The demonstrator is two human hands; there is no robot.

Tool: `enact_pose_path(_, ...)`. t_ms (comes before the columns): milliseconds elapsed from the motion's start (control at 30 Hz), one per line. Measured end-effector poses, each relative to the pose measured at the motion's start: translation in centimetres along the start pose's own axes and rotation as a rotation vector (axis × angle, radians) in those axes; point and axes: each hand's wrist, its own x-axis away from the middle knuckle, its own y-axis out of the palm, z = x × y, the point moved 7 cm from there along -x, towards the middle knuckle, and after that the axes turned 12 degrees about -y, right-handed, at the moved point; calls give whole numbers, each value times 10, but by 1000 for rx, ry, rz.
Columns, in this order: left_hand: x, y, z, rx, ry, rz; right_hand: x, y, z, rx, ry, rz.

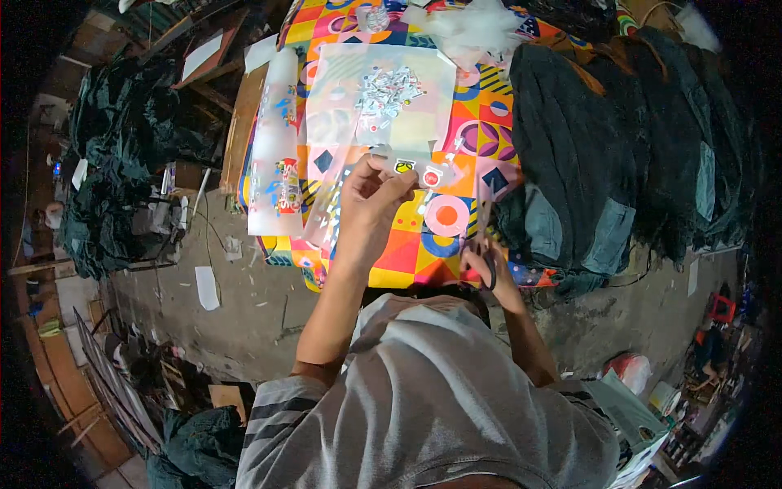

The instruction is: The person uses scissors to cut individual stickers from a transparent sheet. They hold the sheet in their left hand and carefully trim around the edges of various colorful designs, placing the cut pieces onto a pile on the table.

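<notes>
My left hand [382,189] pinches a small translucent strip [449,174] bearing a yellow-and-black and a red printed emblem. To its right, near the table's front edge, my right hand [489,263] has its fingers in the handles of a pair of scissors [484,223], whose blades point away from me. Beyond my left hand lies a translucent sheet [330,79] with a pile of small cut printed pieces [391,91] on it. A few small pale scraps [426,202] are on the patterned tablecloth [397,244].
At the left edge of the table lies a translucent printed roll [275,147]. Dark garments [568,147] with lighter patches cover the right side. Crumpled clear plastic [476,27] and a clear container [372,18] are at the back. More dark cloth [116,134] hangs at left.
</notes>
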Motion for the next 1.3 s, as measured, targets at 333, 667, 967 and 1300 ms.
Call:
enact_pose_path(333,13,0,13,234,-28,-40,-46,112,-104,133,-254,-122)
enact_pose_path(667,19,13,27,242,-112,-116,-56,134,-147,252,-318,19)
enact_pose_path(967,25,-3,42,238,-118,-119,-68,150,-150,199,-350,49)
enact_pose_path(1300,20,-8,39,211,-14,-25,-72,151,-148,210,-316,19)
